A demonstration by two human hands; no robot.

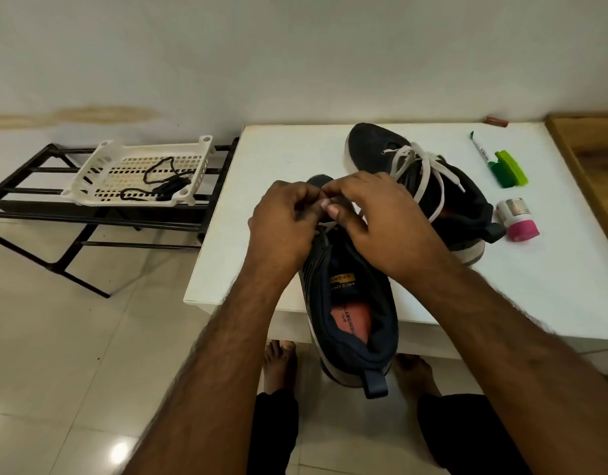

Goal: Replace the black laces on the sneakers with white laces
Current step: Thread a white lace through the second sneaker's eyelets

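Nearest the camera, the dark navy knit sneaker with an orange insole [350,303] is shown with its heel overhanging the front edge of the white rectangular table [552,269], toe pointing away. Over its forward eyelets, the left hand [282,228] and right hand [374,217] are brought together, fingers curled, and a flat white woven lace [326,225] is apparently pinched between them; the exact grip is hidden. Behind it, the second dark sneaker with white lacing [415,180] is seen already threaded but untied. Two thin black cord laces [165,183] are seen in the white perforated plastic basket [103,159] on the black metal rack [38,207]. The lace is judged light, limp and prone to twisting, so it is best taken just behind its stiff tip; the soft, light shoe is better steadied at the eyelet row.
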